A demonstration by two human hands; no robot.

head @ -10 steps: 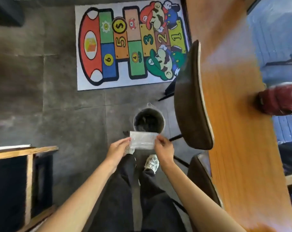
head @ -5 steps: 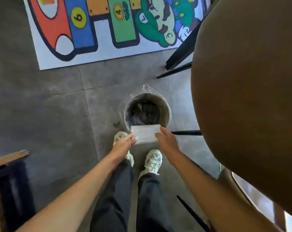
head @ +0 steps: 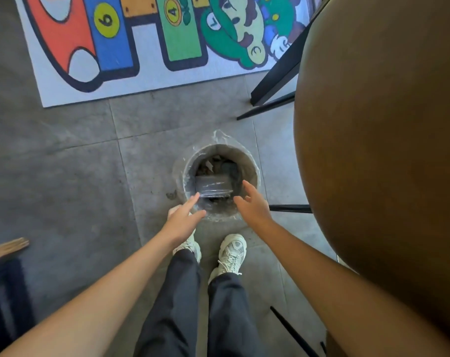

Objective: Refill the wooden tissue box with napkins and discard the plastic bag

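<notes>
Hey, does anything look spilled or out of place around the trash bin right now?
Nothing stands out. The plastic bag sits inside the lined bin, both hands are open above it, and the floor shows only a small dark mark.

Item count as observed

Counted: two hands, two shoes [head: 231,253], one bin [head: 220,150], one plastic bag [head: 213,186], one play mat [head: 151,78].

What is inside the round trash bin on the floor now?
Inside the trash bin the clear plastic bag lies on dark rubbish. A liner covers the walls. What is under the bag is hidden. Both hands are open above it.
</notes>
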